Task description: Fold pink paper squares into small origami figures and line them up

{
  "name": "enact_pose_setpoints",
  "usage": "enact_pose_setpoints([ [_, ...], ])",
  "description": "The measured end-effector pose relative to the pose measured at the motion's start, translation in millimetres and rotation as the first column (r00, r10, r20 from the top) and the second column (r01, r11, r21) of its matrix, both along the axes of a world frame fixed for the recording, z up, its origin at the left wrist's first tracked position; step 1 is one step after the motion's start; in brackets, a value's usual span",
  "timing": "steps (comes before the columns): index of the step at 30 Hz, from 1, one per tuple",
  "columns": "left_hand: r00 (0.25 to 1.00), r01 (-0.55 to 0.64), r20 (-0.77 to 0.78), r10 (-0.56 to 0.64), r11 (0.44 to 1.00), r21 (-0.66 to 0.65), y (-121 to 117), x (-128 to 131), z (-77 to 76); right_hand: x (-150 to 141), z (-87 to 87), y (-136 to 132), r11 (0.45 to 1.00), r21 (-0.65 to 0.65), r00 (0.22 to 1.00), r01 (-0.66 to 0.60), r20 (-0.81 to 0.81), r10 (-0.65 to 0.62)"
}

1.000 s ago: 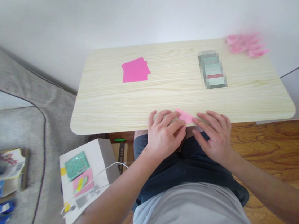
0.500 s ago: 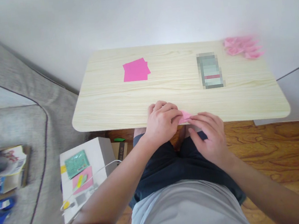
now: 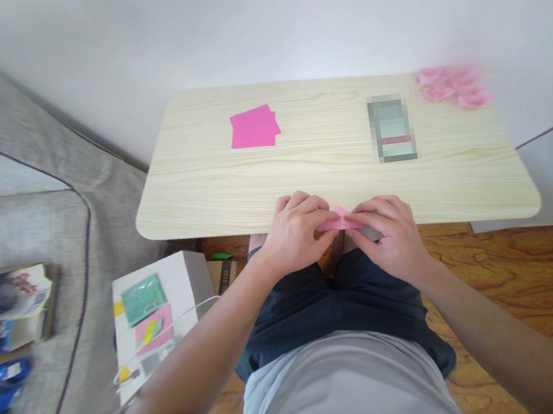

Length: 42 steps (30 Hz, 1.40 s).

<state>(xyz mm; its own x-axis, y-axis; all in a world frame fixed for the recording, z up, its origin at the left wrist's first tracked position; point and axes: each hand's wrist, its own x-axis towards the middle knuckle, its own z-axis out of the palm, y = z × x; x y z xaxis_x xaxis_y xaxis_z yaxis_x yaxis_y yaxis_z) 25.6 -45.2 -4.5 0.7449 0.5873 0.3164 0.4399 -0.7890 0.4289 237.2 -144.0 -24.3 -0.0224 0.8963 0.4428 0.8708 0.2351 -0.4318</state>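
Observation:
A small folded piece of pink paper (image 3: 341,220) is pinched between my two hands at the front edge of the wooden table (image 3: 194,197). My left hand (image 3: 299,231) grips its left end between thumb and fingers. On the right end, the thumb and fingertips of my right hand (image 3: 388,237) are closed. A pointed flap of the paper stands up between the fingertips; the rest is partly covered by them. Farther back on the table lie flat sheets of bright pink paper (image 3: 253,128), slightly fanned.
Several folded pink paper pieces (image 3: 453,86) are grouped at the table's back right corner. A pixelated, phone-shaped item (image 3: 394,129) lies left of them. Below left, a white box (image 3: 179,279) bears a green packet (image 3: 143,300), pink paper and a white cable. A grey sofa (image 3: 110,207) stands at left.
The paper has turned and now shows a long strip with a raised point. My right thumb has come up to pinch it, and my left thumb has shifted down along its edge.

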Motion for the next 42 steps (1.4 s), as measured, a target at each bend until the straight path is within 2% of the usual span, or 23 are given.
enact_pose_setpoints([
  [17, 0.993, -0.116, 0.032, 0.113, 0.985, 0.128, -18, 8, -18.3, -7, -6.8, -6, 0.998, 0.027, 0.999, 0.052, 0.004, -0.052],
  [21, 0.991, -0.127, 0.05, 0.122, 0.986, 0.112, -18, 9, -17.5, -7, -6.1, -6, 0.999, 0.017, 0.999, 0.046, -0.001, -0.046],
  [31, 0.99, -0.138, 0.01, 0.138, 0.99, 0.012, -18, 10, -4.6, -5, -1.7, -5, 0.999, -0.023, 0.999, 0.042, -0.013, -0.042],
  [42, 0.992, -0.126, 0.024, 0.125, 0.989, 0.073, -18, 10, -12.2, -5, -4.6, -4, 0.999, -0.004, 0.999, 0.048, -0.01, -0.048],
])
